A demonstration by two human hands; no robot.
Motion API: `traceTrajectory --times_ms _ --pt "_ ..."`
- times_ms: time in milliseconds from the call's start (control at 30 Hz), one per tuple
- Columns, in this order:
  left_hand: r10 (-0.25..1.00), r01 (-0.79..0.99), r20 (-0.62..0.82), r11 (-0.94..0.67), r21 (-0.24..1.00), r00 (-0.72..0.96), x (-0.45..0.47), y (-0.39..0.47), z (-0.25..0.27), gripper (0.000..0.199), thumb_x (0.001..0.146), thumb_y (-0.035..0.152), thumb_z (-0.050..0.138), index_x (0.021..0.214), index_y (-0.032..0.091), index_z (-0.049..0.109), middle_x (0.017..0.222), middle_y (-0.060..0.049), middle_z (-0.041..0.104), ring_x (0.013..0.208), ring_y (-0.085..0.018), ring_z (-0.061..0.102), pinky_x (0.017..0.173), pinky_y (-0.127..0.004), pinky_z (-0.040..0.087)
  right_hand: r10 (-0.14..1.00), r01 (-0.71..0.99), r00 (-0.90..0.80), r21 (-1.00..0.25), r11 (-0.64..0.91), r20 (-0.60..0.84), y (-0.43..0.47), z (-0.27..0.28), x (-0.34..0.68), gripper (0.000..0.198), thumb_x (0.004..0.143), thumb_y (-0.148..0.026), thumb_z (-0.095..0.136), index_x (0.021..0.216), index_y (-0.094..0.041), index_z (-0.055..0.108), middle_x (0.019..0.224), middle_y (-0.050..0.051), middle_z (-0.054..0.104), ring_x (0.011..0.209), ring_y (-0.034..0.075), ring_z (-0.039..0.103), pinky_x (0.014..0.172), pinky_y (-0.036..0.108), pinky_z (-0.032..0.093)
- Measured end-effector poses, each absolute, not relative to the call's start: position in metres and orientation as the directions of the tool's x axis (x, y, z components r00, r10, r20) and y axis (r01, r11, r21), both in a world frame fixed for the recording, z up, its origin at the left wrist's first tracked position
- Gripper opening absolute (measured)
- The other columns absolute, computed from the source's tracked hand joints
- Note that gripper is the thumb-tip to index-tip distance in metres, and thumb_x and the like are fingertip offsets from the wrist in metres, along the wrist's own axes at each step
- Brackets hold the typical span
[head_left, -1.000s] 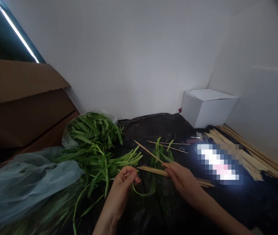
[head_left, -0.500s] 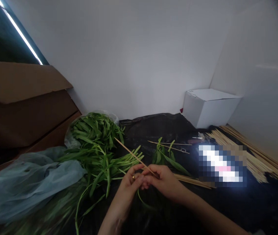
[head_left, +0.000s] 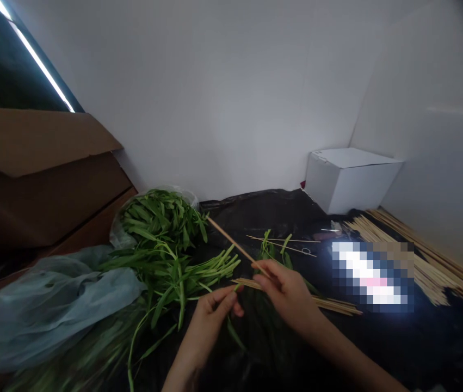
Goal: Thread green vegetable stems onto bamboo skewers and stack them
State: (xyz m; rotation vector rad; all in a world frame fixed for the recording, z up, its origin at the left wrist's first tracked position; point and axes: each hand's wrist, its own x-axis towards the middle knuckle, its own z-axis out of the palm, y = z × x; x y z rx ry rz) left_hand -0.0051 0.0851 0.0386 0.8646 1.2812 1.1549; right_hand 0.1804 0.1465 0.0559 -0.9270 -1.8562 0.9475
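Observation:
My left hand [head_left: 210, 316] is closed in a pinch on a leafy green stem [head_left: 236, 334]; its cut end shows at the fingertips and a leaf hangs below. Just to its right, my right hand [head_left: 288, 291] grips a thin bamboo skewer [head_left: 232, 239] that slants up and left, its far end free in the air. The two hands are a little apart. Behind them lie cut green stems [head_left: 215, 268] with long leaves. Beyond my right hand are a few leafy sprigs [head_left: 267, 246] beside thin sticks [head_left: 292, 248]. More skewers [head_left: 335, 306] lie partly under my right hand.
Leafy greens [head_left: 161, 218] fill a clear bag at the back left, with a bluish plastic bag [head_left: 60, 305] in front. An open cardboard box [head_left: 31, 141] stands left. At right are a white box [head_left: 325, 182], many bamboo sticks [head_left: 402, 256] and a pixelated bright object [head_left: 372, 276].
My hands were together and have moved apart. My right hand has shifted right and up with the skewer, while my left hand has stayed near its place with the stem.

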Motion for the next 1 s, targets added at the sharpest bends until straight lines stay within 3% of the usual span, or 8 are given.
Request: traceTrajectory --times_ms 200,333,433,567,800,1000 --pt "0.918 -0.397 -0.294 0.174 0.901 -0.265 -0.01 0.086 0.05 0.017 0.069 0.03 0.078 0.08 0.018 0.075 0.08 -0.006 0.069 0.065 -0.015 0.061 0.058 -0.024 0.048 0.878 0.345 -0.303 -0.816 0.464 0.371 0.131 0.06 0.218 0.033 0.096 -0.036 0.041 0.118 -0.023 0.061 0.075 0.001 0.066 0.065 0.015 0.061 0.06 0.025 0.049" --pt "0.912 -0.465 -0.296 0.14 0.874 -0.282 -0.008 0.088 0.055 0.02 0.07 0.025 0.077 0.088 0.018 0.075 0.081 -0.007 0.069 0.072 -0.018 0.065 0.06 -0.027 0.052 0.783 0.316 -0.448 -0.743 0.589 0.43 0.126 0.055 0.214 0.031 0.096 -0.028 0.041 0.114 -0.024 0.065 0.093 0.005 0.07 0.083 0.017 0.066 0.074 0.027 0.053" --pt "0.902 -0.48 -0.285 0.102 0.871 -0.325 -0.006 0.088 0.054 0.019 0.068 0.024 0.078 0.086 0.018 0.074 0.08 -0.007 0.069 0.072 -0.019 0.065 0.061 -0.027 0.054 0.739 0.316 -0.538 -0.716 0.623 0.406 0.122 0.052 0.204 0.031 0.095 -0.023 0.042 0.115 -0.024 0.066 0.092 0.005 0.07 0.083 0.017 0.066 0.075 0.028 0.054" --pt "0.891 -0.467 -0.271 0.076 0.881 -0.366 -0.004 0.087 0.053 0.019 0.067 0.022 0.079 0.085 0.018 0.073 0.078 -0.007 0.07 0.069 -0.018 0.066 0.06 -0.027 0.054 0.719 0.364 -0.531 -0.646 0.671 0.448 0.116 0.049 0.193 0.035 0.094 -0.018 0.041 0.12 -0.023 0.063 0.104 0.008 0.069 0.092 0.018 0.066 0.083 0.03 0.054" --pt "0.866 -0.479 -0.28 0.055 0.876 -0.413 0.001 0.087 0.055 0.017 0.067 0.018 0.078 0.083 0.017 0.072 0.076 -0.005 0.07 0.067 -0.017 0.066 0.059 -0.027 0.055 0.693 0.442 -0.523 -0.537 0.718 0.496 0.114 0.047 0.188 0.039 0.092 -0.017 0.042 0.125 -0.027 0.062 0.093 0.006 0.071 0.079 0.017 0.068 0.073 0.026 0.056" --pt "0.884 -0.451 -0.256 0.058 0.89 -0.392 0.002 0.087 0.052 0.015 0.067 0.022 0.078 0.081 0.02 0.073 0.074 -0.005 0.07 0.066 -0.02 0.066 0.055 -0.028 0.053 0.682 0.45 -0.525 -0.513 0.731 0.509 0.116 0.048 0.19 0.041 0.092 -0.017 0.042 0.127 -0.027 0.06 0.1 0.007 0.071 0.085 0.018 0.068 0.076 0.027 0.057"
